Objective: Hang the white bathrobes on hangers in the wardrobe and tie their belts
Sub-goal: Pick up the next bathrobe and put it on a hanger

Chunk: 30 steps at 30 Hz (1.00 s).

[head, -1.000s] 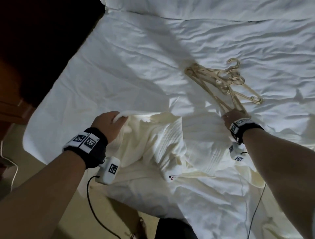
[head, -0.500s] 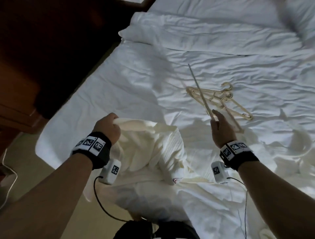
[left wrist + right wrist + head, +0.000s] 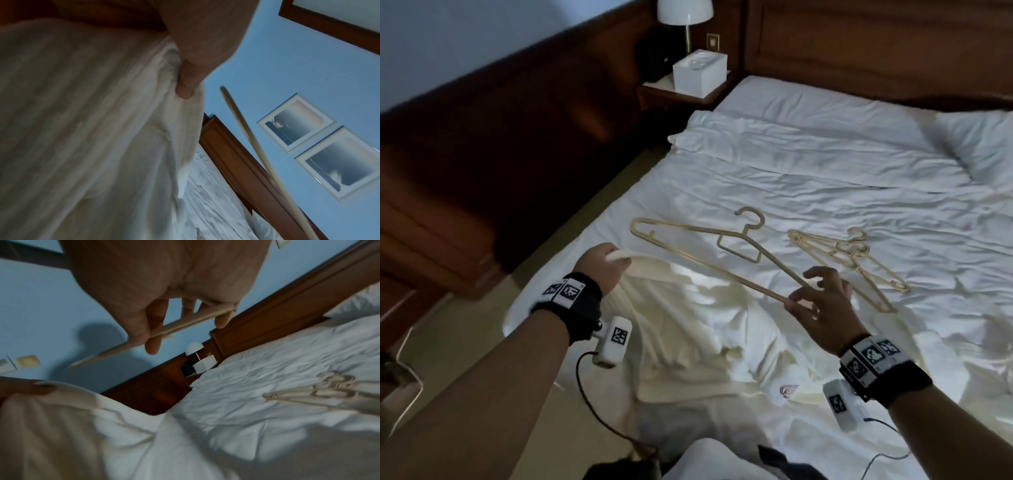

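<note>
A white bathrobe (image 3: 681, 329) is spread in folds on the near part of the bed (image 3: 808, 178), and a red emblem (image 3: 788, 391) is seen on its lower part. An edge of the robe is lifted by the left hand (image 3: 599, 263), whose fingers are curled tightly around the cloth. A light wooden hanger (image 3: 739, 245) is held above the robe by the right hand (image 3: 825, 308); its thin bar is pinched between the thumb and a fingertip, while the other fingers are spread loosely. Just beyond the right hand, a small pile of more hangers (image 3: 849, 257) is laid on the sheet. Farther back, a pillow (image 3: 979, 150) is placed by the wooden headboard (image 3: 876, 51). On the bedside table (image 3: 681, 94) a white box (image 3: 700, 75) is set, with tissue seemingly at its top opening, and a lamp (image 3: 685, 13) stands behind it.
</note>
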Each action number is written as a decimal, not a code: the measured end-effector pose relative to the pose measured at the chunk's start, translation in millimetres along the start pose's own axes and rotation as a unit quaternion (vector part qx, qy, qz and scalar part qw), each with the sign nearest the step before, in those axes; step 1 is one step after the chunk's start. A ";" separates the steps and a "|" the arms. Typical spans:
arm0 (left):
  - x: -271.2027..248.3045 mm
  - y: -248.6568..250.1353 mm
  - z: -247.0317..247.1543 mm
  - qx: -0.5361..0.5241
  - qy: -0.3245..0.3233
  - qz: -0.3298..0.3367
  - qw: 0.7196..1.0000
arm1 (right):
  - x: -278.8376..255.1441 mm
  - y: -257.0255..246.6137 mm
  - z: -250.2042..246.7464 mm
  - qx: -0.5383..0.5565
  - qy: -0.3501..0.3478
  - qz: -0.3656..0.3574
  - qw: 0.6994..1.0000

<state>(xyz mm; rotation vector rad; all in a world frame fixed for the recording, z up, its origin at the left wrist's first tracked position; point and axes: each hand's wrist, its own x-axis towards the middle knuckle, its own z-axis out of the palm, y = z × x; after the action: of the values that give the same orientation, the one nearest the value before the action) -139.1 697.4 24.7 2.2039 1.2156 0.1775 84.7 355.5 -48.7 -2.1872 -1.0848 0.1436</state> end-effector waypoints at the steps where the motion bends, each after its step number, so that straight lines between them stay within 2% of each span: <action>1: 5.3 -8.9 -6.0 -0.009 0.012 0.002 1.000 | 0.3 -1.4 -1.5 -0.015 -0.012 0.003 1.000; 4: 22.4 -34.9 -18.7 -0.036 0.043 -0.005 0.998 | 3.3 -4.5 -8.4 -0.038 -0.046 -0.039 0.997; 7: 33.4 -48.4 -22.9 -0.042 0.051 -0.011 0.998 | 7.0 -12.0 -14.8 -0.114 -0.053 -0.099 0.987; 10: 33.3 -45.1 -18.7 -0.024 0.039 0.011 0.999 | 6.5 -31.1 -6.0 -0.210 -0.049 -0.095 0.972; 13: 24.1 -30.0 -7.4 -0.055 0.017 0.077 0.995 | 5.2 -58.8 22.5 -0.257 -0.041 -0.057 0.964; 17: 4.4 -12.5 4.4 -0.119 -0.044 0.180 0.975 | 3.9 -105.1 64.8 -0.247 -0.056 -0.101 0.962; 19: -1.1 -15.1 3.7 -0.118 -0.057 0.209 0.969 | 0.7 -120.6 77.3 -0.236 -0.068 -0.125 0.961; 21: -0.6 -22.4 -0.1 -0.112 -0.071 0.202 0.970 | 0.2 -126.3 80.6 -0.213 -0.068 -0.121 0.967; 24: -4.5 -35.1 -4.1 -0.102 -0.148 0.110 0.978 | 0.5 -122.7 84.7 -0.187 -0.055 -0.126 0.973; 25: -7.6 -40.6 -3.5 -0.071 -0.179 0.098 0.976 | 0.2 -122.4 86.7 -0.183 -0.054 -0.123 0.974; 27: -17.2 -49.6 -1.8 -0.005 -0.221 0.122 0.968 | 1.6 -121.7 91.4 -0.174 -0.026 -0.083 0.981; 28: -21.8 -53.0 -1.7 0.006 -0.216 0.139 0.966 | 3.1 -118.5 95.6 -0.171 0.005 -0.046 0.984; 30: -29.2 -52.5 -6.7 -0.020 -0.164 0.145 0.975 | 6.0 -111.5 106.2 -0.132 0.073 0.041 0.988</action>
<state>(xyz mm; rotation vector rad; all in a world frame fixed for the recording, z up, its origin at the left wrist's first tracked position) -196.3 697.5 5.2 2.2566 0.7040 -0.0464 -25.5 462.8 -59.4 -2.4368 -0.9764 -0.1312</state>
